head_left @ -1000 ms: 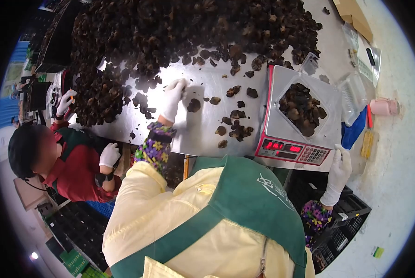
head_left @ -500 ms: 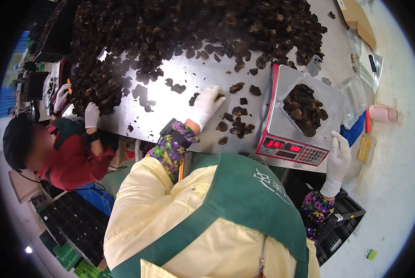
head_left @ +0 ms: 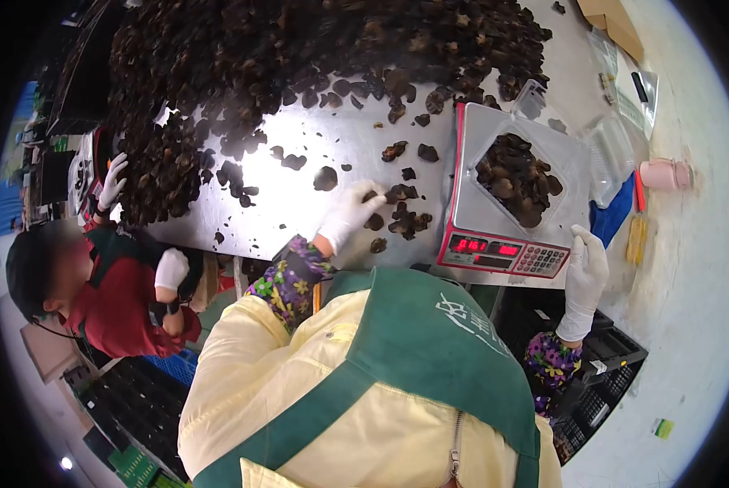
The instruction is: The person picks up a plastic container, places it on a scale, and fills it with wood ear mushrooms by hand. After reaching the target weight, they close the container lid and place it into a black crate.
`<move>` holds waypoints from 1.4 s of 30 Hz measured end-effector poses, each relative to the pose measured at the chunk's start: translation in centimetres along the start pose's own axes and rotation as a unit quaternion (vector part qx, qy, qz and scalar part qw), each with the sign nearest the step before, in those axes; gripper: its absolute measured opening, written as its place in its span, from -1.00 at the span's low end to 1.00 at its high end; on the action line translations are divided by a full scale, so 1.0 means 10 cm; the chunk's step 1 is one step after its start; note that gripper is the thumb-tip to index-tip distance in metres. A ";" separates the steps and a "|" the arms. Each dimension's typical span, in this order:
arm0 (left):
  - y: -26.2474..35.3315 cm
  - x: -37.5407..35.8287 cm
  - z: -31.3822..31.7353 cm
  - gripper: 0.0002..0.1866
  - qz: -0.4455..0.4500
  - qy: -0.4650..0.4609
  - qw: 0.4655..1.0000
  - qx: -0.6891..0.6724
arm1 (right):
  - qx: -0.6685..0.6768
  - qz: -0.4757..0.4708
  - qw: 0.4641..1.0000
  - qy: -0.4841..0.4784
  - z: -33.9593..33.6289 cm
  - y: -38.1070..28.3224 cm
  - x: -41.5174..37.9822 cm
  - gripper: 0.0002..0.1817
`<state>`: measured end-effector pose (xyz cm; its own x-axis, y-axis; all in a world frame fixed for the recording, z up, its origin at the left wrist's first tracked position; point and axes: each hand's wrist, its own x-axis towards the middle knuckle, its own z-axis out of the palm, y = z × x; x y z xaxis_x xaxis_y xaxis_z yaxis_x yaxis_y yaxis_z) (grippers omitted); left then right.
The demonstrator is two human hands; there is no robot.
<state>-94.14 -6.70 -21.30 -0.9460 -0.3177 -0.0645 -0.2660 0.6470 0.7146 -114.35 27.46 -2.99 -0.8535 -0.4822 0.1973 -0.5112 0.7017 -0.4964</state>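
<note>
A white glove covers my left hand (head_left: 351,215), whose fingertips close on a dark dried piece just above the metal table (head_left: 287,203). Loose dark pieces (head_left: 409,220) lie right beside it. My right hand (head_left: 584,275), also gloved, is at the right front corner of the red-rimmed scale (head_left: 504,250), its fingers slightly bent with nothing visible between them. On the scale's plate stands a clear plastic tray (head_left: 485,192) holding a heap of dark pieces (head_left: 517,177). Red digits glow on the display.
A large dark heap (head_left: 316,49) covers the far side. At the left is a co-worker (head_left: 137,285) with gloved hands. Clear trays (head_left: 613,159), a blue cloth (head_left: 613,215) and a pink cup (head_left: 665,175) are on the right. Black crates (head_left: 608,366) stand below the table edge.
My left hand has moved slightly toward the table's front edge, nearer the small pieces, and a round piece now shows where it was. The co-worker's nearer hand has drawn back from the heap.
</note>
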 end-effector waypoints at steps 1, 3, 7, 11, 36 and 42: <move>0.04 0.00 -0.05 -0.84 -0.120 -0.010 0.967 -0.222 | 0.000 0.002 1.000 0.001 -0.01 0.00 0.00 -0.85; 0.16 0.00 -0.27 -0.75 -0.213 -0.043 0.857 -0.468 | -0.011 0.011 1.000 -0.005 -0.04 0.05 -0.03 -0.82; 0.30 0.06 -0.58 -0.73 -0.166 -0.142 0.789 -0.573 | -0.010 0.019 1.000 -0.014 -0.01 0.11 -0.06 -0.80; 0.33 0.11 -0.58 -0.71 -0.173 -0.153 0.810 -0.540 | 0.004 0.026 1.000 -0.005 0.00 0.11 -0.07 -0.80; 0.46 1.09 0.11 -0.74 0.051 0.043 0.992 0.105 | 0.019 0.045 0.999 0.004 0.00 0.32 -0.21 -0.83; 0.33 1.20 0.21 -0.79 -0.027 0.037 0.995 -0.083 | 0.023 0.030 0.999 0.005 -0.01 0.17 -0.06 -0.83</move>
<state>-106.79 -6.92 -21.16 -0.9134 -0.4030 -0.0579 -0.2752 0.5063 0.8173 -114.74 28.98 -3.85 -0.8832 -0.4352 0.1746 -0.4547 0.7035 -0.5462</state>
